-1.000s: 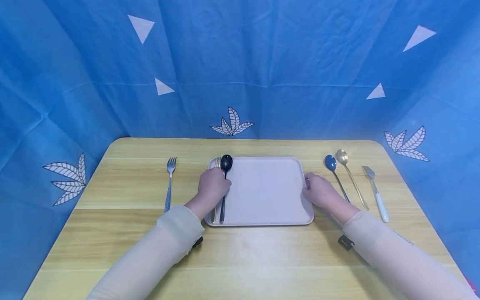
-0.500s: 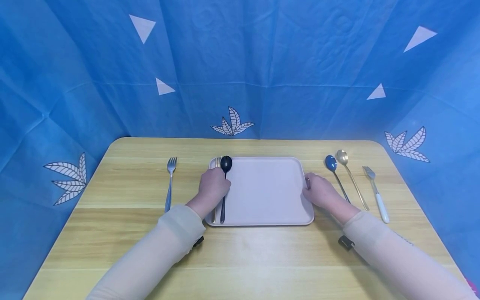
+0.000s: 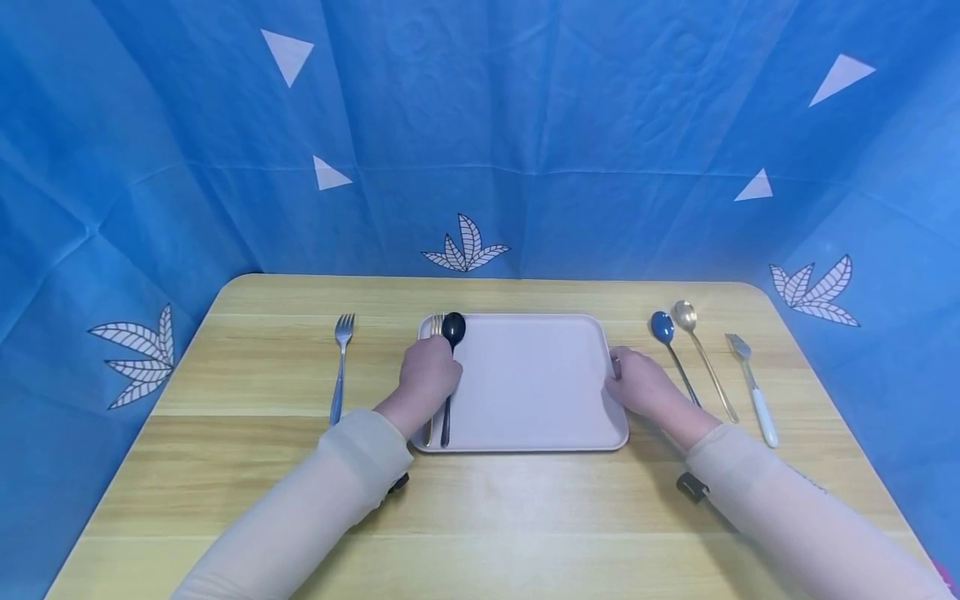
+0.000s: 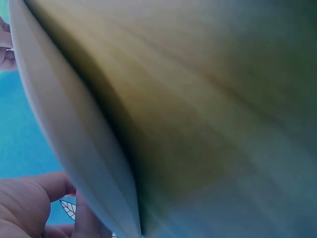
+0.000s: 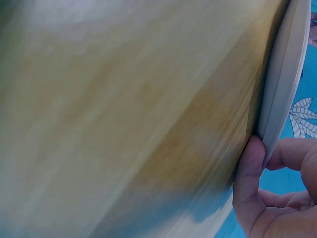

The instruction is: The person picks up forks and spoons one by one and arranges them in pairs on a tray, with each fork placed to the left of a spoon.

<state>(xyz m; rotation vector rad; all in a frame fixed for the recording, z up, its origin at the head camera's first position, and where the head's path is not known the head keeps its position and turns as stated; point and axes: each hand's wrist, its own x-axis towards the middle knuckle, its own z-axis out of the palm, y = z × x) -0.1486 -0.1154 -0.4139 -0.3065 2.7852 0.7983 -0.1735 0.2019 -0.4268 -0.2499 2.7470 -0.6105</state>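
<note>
A pale rectangular tray (image 3: 532, 383) lies on the wooden table. Along its left side, a gold fork (image 3: 437, 325) and a black spoon (image 3: 453, 327) lie side by side. My left hand (image 3: 429, 368) pinches the black spoon by its handle, with the back of the hand covering the middle of both pieces. Only its curled fingers, above the rim, show in the left wrist view; the spoon is hidden there. At the tray's right edge, my right hand (image 3: 636, 382) grips the rim; in the right wrist view a finger (image 5: 250, 161) lies along the outer wall.
A silver fork (image 3: 342, 358) lies left of the tray. To the right are a dark blue spoon (image 3: 663, 327), a gold spoon (image 3: 686, 317) and a fork with a pale handle (image 3: 759, 408). A blue patterned cloth (image 3: 525, 150) hangs behind the table (image 3: 517, 517).
</note>
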